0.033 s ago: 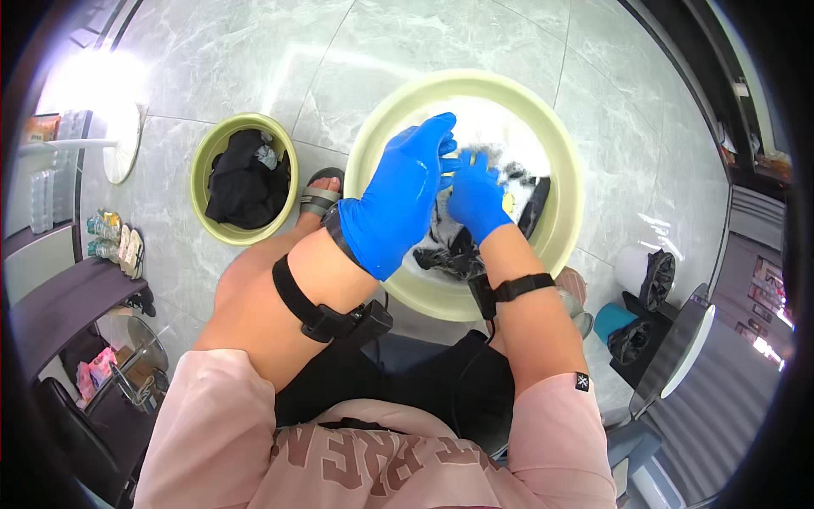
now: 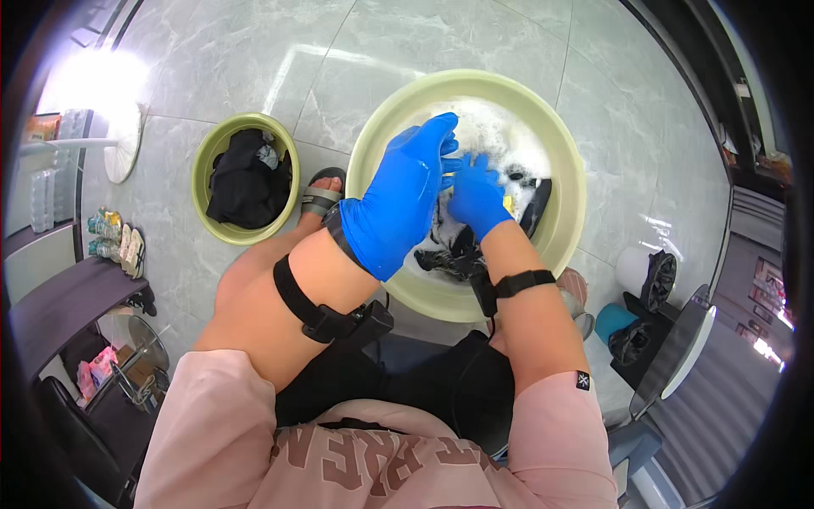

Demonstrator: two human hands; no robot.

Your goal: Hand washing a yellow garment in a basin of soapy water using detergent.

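Both my hands wear long blue rubber gloves over a large pale-green basin [image 2: 570,242] of white suds [image 2: 500,127]. My left hand [image 2: 409,174] is above the left part of the basin, its bent fingers apart and pointing right, with nothing visible in them. Lower down, my right hand [image 2: 476,197] rests palm down over a yellow object [image 2: 508,204] that peeks out at its side. The palm hides most of this object, so its kind does not show. Dark wet cloth [image 2: 454,254] lies in the suds below my hands, and a black piece [image 2: 536,208] sits at the right.
A smaller green basin [image 2: 201,199] with black clothes [image 2: 248,188] stands on the tiled floor at the left. My sandalled foot [image 2: 322,193] is between the basins. At the right are a teal bin [image 2: 612,322] and a round-topped stand [image 2: 688,352]; a dark bench [image 2: 68,305] lines the left.
The suds look broken up more around the dark bits near my right hand. Both hands keep nearly the same place and shape.
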